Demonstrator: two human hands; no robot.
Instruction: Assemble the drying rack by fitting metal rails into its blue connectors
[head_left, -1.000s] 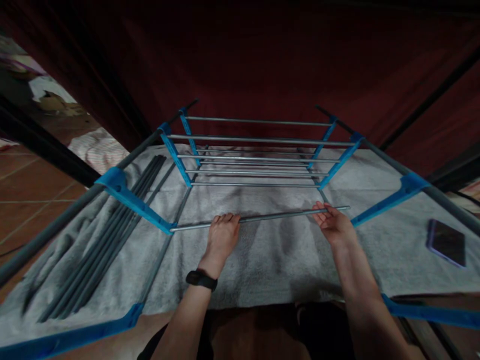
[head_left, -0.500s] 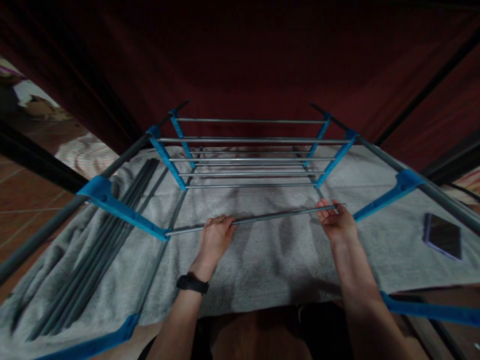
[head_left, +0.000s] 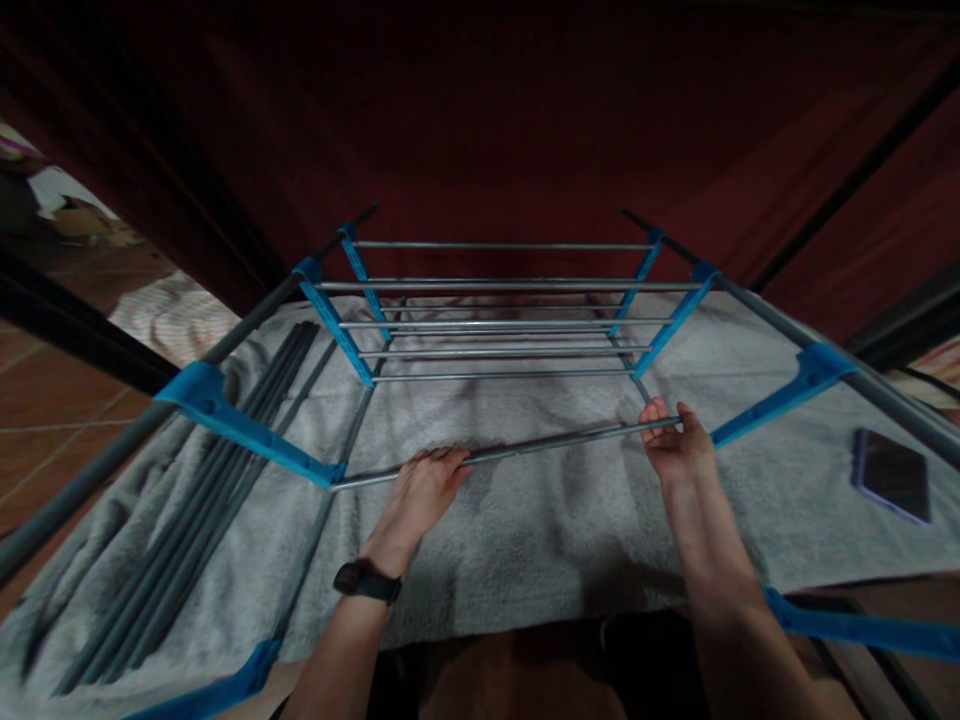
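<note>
A thin metal rod [head_left: 540, 446] runs across in front of me, slightly tilted up to the right. My left hand [head_left: 420, 494], with a black watch on the wrist, is closed over the rod left of its middle. My right hand [head_left: 675, 444] grips the rod near its right end. The rod's left end meets the blue plastic bracket [head_left: 255, 432] of a drying-rack frame. The right blue bracket [head_left: 780, 398] lies just beyond the rod's right end, apart from it. Several rods [head_left: 502, 324] sit fitted between blue side pieces farther back.
A grey towel [head_left: 540, 540] lies under the frame. A bundle of loose dark rods [head_left: 217, 470] rests on it at the left. A phone [head_left: 891, 474] lies on the towel at the right. A dark red curtain [head_left: 525, 120] hangs behind; tiled floor shows at left.
The rod's right end has shifted a little leftward and down with my right hand. My left hand has slid slightly left along the rod. The view has drifted a bit.
</note>
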